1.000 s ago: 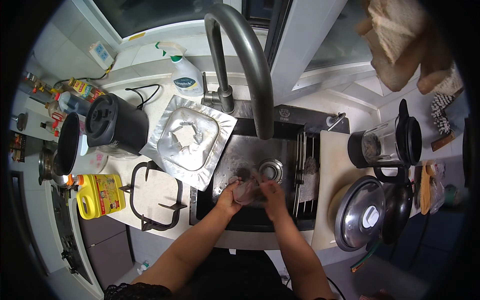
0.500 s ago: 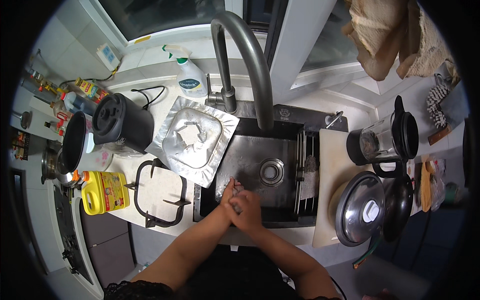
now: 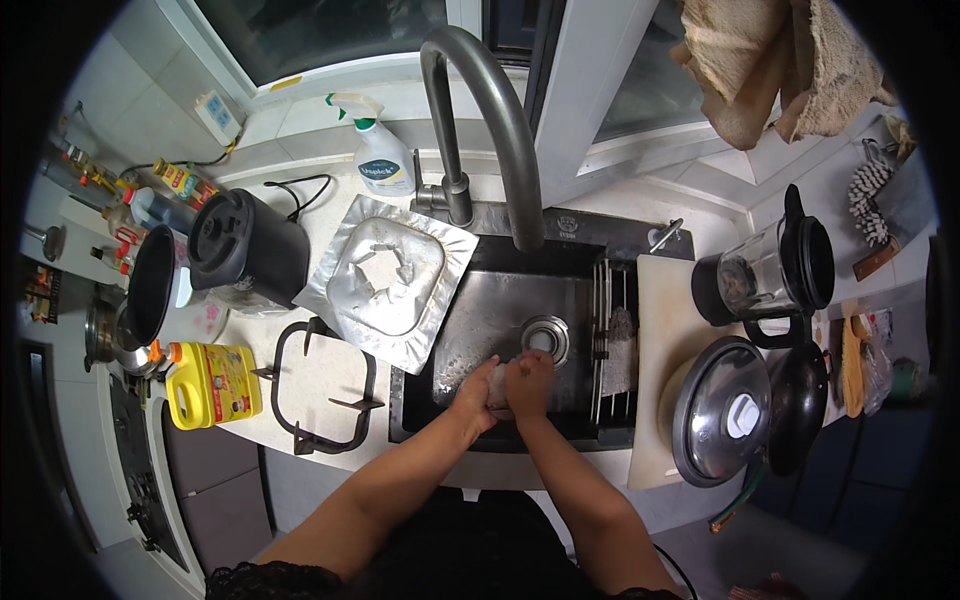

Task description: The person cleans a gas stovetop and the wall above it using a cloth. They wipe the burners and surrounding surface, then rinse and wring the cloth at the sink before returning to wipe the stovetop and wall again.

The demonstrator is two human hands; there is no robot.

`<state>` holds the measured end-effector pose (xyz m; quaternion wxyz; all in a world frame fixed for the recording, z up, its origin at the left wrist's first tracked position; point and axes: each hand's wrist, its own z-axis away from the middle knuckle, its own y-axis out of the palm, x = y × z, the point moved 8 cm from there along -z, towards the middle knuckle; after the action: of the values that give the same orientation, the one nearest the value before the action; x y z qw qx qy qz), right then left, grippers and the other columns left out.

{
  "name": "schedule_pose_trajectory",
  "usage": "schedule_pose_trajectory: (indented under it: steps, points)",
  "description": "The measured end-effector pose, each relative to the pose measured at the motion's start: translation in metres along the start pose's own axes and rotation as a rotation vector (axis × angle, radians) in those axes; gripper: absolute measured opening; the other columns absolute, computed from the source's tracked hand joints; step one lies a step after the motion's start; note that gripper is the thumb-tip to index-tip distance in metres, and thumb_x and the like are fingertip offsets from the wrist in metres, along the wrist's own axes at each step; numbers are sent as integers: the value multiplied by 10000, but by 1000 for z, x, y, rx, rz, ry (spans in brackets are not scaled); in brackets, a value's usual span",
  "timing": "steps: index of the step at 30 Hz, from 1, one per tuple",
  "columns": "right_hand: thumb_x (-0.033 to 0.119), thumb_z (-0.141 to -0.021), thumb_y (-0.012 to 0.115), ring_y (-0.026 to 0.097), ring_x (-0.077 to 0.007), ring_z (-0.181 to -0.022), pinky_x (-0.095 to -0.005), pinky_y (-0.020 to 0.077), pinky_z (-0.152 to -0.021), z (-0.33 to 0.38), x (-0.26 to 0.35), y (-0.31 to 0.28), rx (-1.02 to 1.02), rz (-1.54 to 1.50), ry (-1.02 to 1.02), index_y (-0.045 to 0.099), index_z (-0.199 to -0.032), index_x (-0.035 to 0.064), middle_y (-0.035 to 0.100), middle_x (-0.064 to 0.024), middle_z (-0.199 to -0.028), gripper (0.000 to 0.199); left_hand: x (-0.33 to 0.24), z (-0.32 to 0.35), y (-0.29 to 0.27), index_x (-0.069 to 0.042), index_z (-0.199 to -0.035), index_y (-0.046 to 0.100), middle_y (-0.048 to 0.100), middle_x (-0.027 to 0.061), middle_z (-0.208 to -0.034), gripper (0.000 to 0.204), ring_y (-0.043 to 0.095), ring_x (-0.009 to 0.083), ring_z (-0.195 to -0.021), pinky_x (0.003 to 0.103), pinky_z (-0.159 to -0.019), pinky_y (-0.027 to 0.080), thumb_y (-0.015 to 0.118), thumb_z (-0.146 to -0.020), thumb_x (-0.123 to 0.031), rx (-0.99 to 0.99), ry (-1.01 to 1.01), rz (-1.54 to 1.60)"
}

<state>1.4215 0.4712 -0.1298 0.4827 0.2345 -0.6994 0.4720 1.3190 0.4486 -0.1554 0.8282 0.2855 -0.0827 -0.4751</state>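
Note:
Both my hands are together over the front of the dark sink (image 3: 455,345). Between them is a small greyish wad (image 3: 501,378), mostly covered by fingers; its exact kind cannot be made out. My left hand (image 3: 478,392) cups the wad from the left side. My right hand (image 3: 530,382), fingers curled, presses on it from the right. Just beyond the hands is the round drain (image 3: 545,342). The grey curved faucet (image 3: 495,100) arches above the sink, and no water is seen running from it.
A foil stove liner (image 3: 440,262) overlaps the sink's left edge, beside a black burner grate (image 3: 369,400) and yellow jug (image 3: 215,385). A spray bottle (image 3: 385,160) stands behind. Rightward are a metal rack (image 3: 598,350), cutting board (image 3: 660,300), lidded pot (image 3: 715,400) and blender jug (image 3: 765,270).
Both hands have moved right and slightly up, toward the drain, with the greyish wad between them. My right hand has shifted from over the left hand to beside it.

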Motion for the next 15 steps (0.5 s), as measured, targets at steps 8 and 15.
schedule_pose_trajectory:
  steps: [8, 15]
  points:
    - [81, -639, 653, 568, -359, -839, -453, 462, -743, 20, 30, 16, 200, 179, -435, 503, -624, 67, 597, -142, -880, 151, 7, -7, -6, -138, -998, 612, 658, 68, -979, 295, 639, 265, -848, 426, -738, 527, 498, -919, -398, 53, 80, 124]
    - [72, -661, 638, 560, -352, -786, -434, 452, -699, 44, 97, 12, 284, 56, -526, 528, -660, 63, 569, -139, -831, 110, 4, -39, -24, -108, -987, 613, 655, 129, -996, 323, 632, 266, -923, 411, -828, 514, 456, -948, -388, 721, -186, 326]
